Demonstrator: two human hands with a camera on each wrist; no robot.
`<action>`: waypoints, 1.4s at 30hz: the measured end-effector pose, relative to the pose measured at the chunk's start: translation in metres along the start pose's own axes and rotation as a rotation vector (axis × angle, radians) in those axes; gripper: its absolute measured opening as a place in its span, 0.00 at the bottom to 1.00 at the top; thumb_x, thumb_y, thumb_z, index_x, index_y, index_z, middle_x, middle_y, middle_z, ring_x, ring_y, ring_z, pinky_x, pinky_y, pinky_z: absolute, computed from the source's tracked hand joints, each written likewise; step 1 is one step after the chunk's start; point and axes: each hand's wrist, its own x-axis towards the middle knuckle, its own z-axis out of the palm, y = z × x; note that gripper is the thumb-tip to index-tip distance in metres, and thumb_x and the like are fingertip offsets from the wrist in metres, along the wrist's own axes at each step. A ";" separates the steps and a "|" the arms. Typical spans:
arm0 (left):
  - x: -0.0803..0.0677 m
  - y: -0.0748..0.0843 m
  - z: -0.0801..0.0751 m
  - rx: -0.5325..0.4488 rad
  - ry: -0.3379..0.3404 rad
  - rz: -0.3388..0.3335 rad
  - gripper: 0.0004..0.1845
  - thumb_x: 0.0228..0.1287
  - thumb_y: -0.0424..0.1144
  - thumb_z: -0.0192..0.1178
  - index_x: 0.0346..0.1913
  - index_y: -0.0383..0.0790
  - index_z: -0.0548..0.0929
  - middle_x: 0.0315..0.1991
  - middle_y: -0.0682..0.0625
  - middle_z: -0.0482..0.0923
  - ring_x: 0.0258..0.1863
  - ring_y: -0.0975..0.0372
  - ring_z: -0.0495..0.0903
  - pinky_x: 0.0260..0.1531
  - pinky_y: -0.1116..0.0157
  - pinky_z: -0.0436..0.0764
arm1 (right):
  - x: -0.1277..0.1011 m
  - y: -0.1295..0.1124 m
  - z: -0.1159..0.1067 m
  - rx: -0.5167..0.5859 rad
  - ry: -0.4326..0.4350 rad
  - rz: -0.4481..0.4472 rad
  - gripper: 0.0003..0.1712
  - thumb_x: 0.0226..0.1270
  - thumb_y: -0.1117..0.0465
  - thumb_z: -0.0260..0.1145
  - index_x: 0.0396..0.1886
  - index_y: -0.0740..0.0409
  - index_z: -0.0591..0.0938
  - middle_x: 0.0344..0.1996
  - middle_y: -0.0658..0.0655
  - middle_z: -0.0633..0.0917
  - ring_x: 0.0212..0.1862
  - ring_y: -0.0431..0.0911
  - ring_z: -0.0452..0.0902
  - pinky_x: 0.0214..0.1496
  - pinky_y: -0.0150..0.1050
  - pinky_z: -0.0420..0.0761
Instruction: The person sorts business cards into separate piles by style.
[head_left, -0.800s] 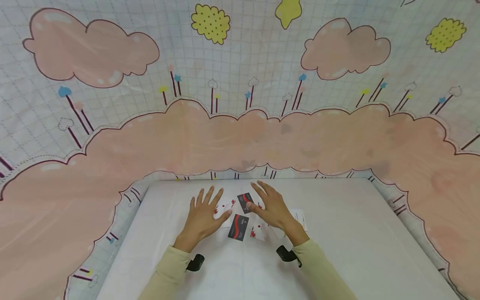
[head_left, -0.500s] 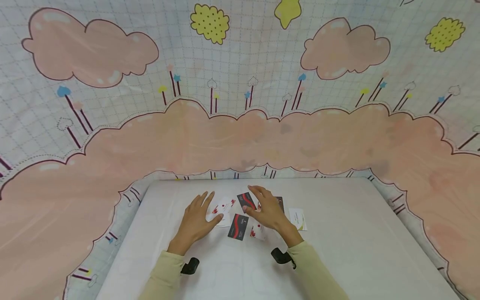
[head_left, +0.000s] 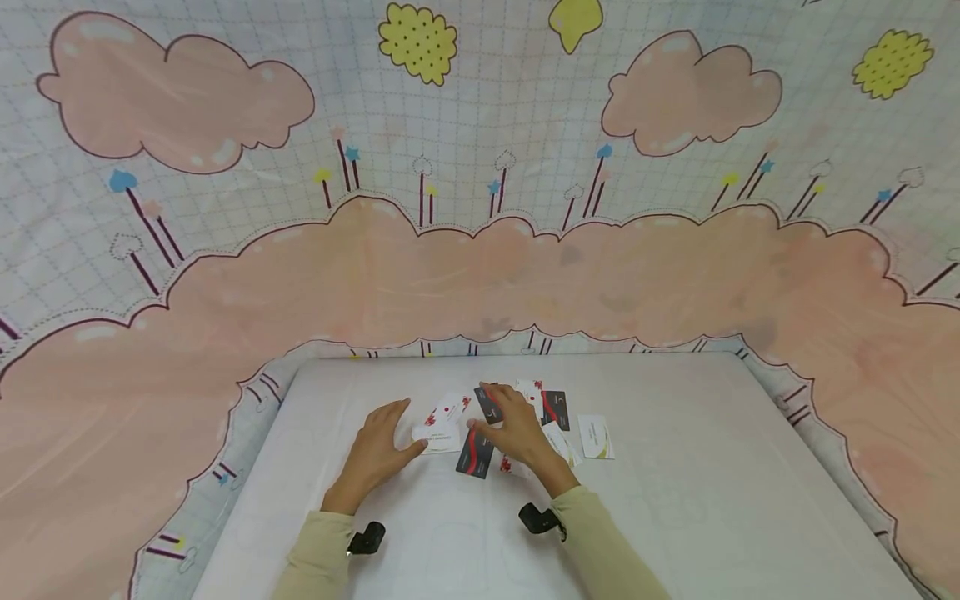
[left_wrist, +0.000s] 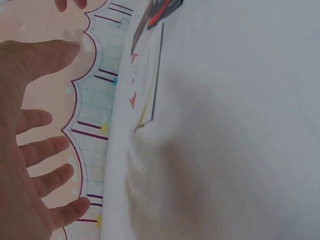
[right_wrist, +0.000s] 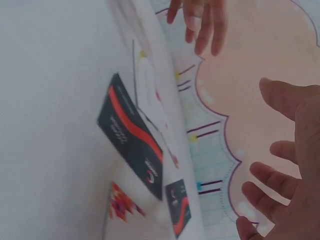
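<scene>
Several business cards lie flat on the white table in the head view. My left hand [head_left: 377,448] is held over the table just left of a white card [head_left: 437,438] and a white card with red marks [head_left: 448,408]. Its fingers are spread and hold nothing, as the left wrist view also shows. Over the middle of the cards hovers my right hand [head_left: 517,429], fingers relaxed and apart, partly covering a black card with a red stripe [head_left: 474,454] and another black card [head_left: 488,403]. In the right wrist view the black card [right_wrist: 131,135] lies below that hand.
Right of my right hand lie a black card [head_left: 556,410], a white card [head_left: 596,437] and a tilted white card [head_left: 561,443]. A patterned cloth [head_left: 480,283] with clouds hangs behind and around the white table [head_left: 712,483]. Each wrist wears a black camera [head_left: 367,538].
Both hands have drawn back toward the body and shifted left over the table. Cards at the right that the right hand covered now show. The cards have stayed in place.
</scene>
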 end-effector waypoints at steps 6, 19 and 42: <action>0.000 -0.009 0.003 -0.006 -0.028 -0.040 0.43 0.56 0.48 0.71 0.72 0.37 0.65 0.70 0.37 0.67 0.70 0.41 0.63 0.67 0.40 0.65 | 0.005 0.008 0.018 -0.041 -0.019 0.030 0.40 0.61 0.42 0.69 0.70 0.51 0.71 0.66 0.59 0.74 0.68 0.59 0.68 0.67 0.64 0.67; 0.005 -0.019 0.009 0.020 -0.056 -0.068 0.38 0.52 0.42 0.74 0.65 0.32 0.73 0.60 0.36 0.75 0.61 0.41 0.70 0.60 0.38 0.69 | 0.010 0.011 0.040 -0.149 -0.091 0.030 0.38 0.57 0.42 0.73 0.66 0.50 0.76 0.59 0.57 0.78 0.63 0.53 0.71 0.65 0.62 0.67; 0.009 -0.024 0.019 0.086 -0.125 -0.100 0.33 0.53 0.47 0.74 0.61 0.38 0.79 0.58 0.39 0.74 0.59 0.44 0.70 0.59 0.40 0.64 | 0.011 0.009 0.056 -0.272 -0.096 0.027 0.31 0.53 0.42 0.76 0.56 0.47 0.84 0.47 0.54 0.79 0.49 0.49 0.72 0.45 0.44 0.67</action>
